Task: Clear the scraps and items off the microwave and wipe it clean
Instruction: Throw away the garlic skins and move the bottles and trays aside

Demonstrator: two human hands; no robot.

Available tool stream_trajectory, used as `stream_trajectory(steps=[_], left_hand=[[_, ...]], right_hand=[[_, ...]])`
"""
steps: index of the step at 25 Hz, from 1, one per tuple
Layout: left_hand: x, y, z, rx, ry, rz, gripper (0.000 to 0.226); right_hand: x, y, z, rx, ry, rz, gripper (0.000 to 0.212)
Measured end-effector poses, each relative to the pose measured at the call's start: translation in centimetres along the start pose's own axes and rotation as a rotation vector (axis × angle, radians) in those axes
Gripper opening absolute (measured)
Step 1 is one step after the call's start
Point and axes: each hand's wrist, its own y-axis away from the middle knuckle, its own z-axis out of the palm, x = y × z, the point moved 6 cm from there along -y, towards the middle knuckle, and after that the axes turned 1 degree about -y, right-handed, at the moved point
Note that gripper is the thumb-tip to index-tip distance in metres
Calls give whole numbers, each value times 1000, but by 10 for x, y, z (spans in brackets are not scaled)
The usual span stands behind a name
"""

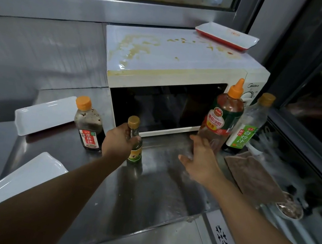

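- Left hand (120, 140) is wrapped round a small green-label bottle (134, 142), which stands upright on the steel surface (146, 191) right in front of the microwave door.
- Right hand (200, 159) has fingers spread wide against the base of the tall sauce bottle (223, 117); can't tell if that one's resting on the surface or tipped up a bit.
- Just right of that is a clear bottle (249, 123) with a green label, and a brown cloth (255, 175) lies nearby.
- Left of the small bottle stands a dark sauce bottle (89, 124) with an orange cap, with a white tray (44, 114) behind it.
- The microwave (180, 63) top is smeared with yellowish stains, and a red-and-white tray (226, 36) sits on its back right corner.
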Motion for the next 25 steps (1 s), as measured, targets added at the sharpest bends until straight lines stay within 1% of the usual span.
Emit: stream_trajectory(steps=[5, 7, 10, 12, 14, 16, 18, 21, 25], left_hand=[[10, 7, 5, -54, -27, -1, 22], [17, 9, 6, -59, -42, 3, 23], [36, 11, 7, -51, -46, 33, 22], [49, 11, 7, -42, -34, 53, 19], [59, 8, 8, -36, -12, 65, 18], [68, 7, 9, -27, 10, 70, 18], [75, 6, 11, -7, 3, 72, 17], [82, 7, 14, 19, -6, 69, 19], [86, 10, 15, 51, -30, 71, 19]], right_hand=[[4, 0, -18, 40, -1, 7, 67], [11, 1, -29, 76, -22, 38, 66], [24, 4, -58, 261, -87, 107, 63], [34, 3, -79, 397, -119, 149, 69], [42, -5, -91, 471, -176, 169, 82], [48, -19, -93, 469, -260, 188, 96], [52, -35, -88, 444, -349, 185, 103], [54, -51, -78, 449, -468, 142, 101], [56, -60, -75, 540, -497, 120, 88]])
